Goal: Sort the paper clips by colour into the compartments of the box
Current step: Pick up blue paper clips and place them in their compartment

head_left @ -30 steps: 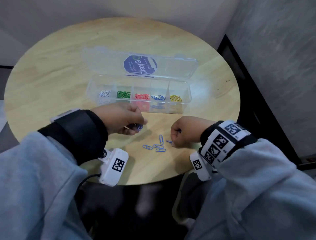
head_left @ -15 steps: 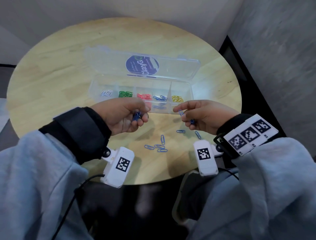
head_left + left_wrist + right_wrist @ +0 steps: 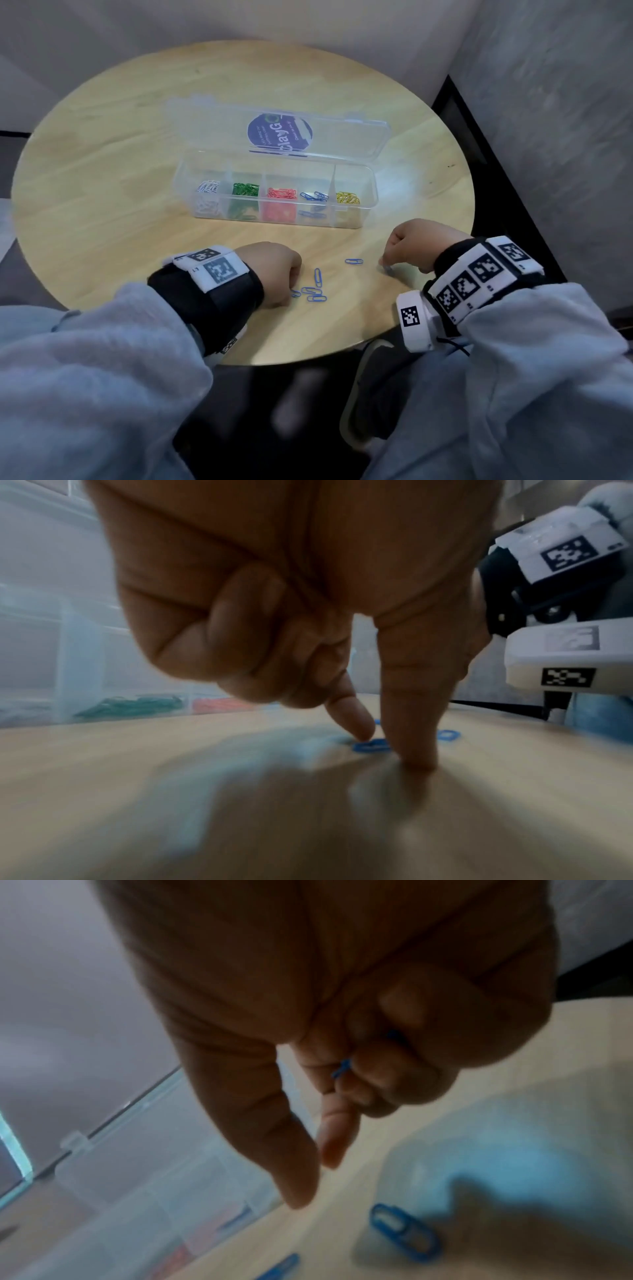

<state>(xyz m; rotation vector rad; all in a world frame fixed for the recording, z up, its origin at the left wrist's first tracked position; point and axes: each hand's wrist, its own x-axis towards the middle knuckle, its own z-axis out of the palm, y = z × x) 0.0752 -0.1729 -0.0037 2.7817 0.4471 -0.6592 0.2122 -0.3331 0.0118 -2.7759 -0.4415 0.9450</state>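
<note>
The clear box (image 3: pixel 368 205) lies open on the round table, holding white, green, red, blue and yellow clips, one colour per compartment. Several loose blue clips (image 3: pixel 317 278) lie in front of it. My left hand (image 3: pixel 291 291) is down on the table; in the left wrist view its thumb and forefinger (image 3: pixel 356 731) pinch a blue clip (image 3: pixel 371 746) lying flat, the other fingers curled. My right hand (image 3: pixel 385 265) holds a blue clip (image 3: pixel 342 1069) in its curled fingers, while its thumb and forefinger point down just above another blue clip (image 3: pixel 404 1229).
The box lid (image 3: pixel 281 133) with a purple label lies open behind the compartments. One blue clip (image 3: pixel 354 261) lies alone between my hands. The table edge (image 3: pixel 308 358) runs close under my wrists. Grey walls stand behind and to the right.
Both hands have come down from in front of the box to the loose blue clips on the table. The left hand has turned over, fingertips now on a clip.
</note>
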